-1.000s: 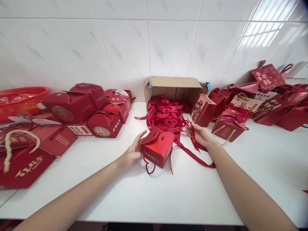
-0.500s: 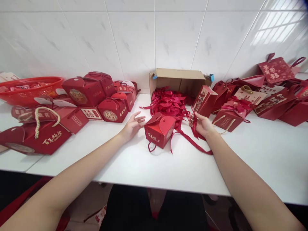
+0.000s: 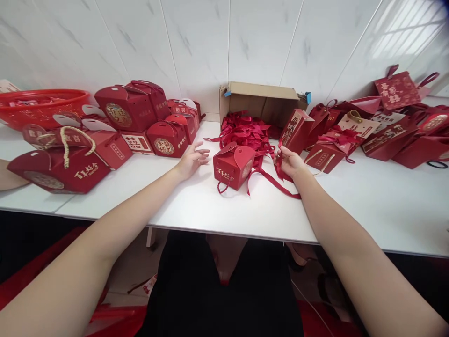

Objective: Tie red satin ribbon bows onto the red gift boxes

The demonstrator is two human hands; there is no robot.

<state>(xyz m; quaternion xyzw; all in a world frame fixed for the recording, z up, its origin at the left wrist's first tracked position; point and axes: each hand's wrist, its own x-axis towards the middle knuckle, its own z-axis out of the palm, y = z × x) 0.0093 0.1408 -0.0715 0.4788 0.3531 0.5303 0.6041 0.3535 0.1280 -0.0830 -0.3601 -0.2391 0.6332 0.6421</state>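
Observation:
A small red gift box (image 3: pixel 233 166) with two rounded top flaps stands on the white table (image 3: pixel 217 206) between my hands. My left hand (image 3: pixel 191 160) hovers just left of the box, fingers spread, touching nothing. My right hand (image 3: pixel 289 162) is closed on a red ribbon (image 3: pixel 277 180) that trails across the table toward the box. A heap of red ribbons (image 3: pixel 245 133) lies behind the box.
An open cardboard box (image 3: pixel 261 100) lies on its side at the wall. Several red gift boxes (image 3: pixel 140 121) crowd the left, with a red basket (image 3: pixel 38 105) behind them. More red boxes and bags (image 3: pixel 368 135) fill the right. My dark-clothed lap is below the table edge.
My left hand has let go of the small box and opened to its left. The camera has tilted down, showing the table edge and my lap.

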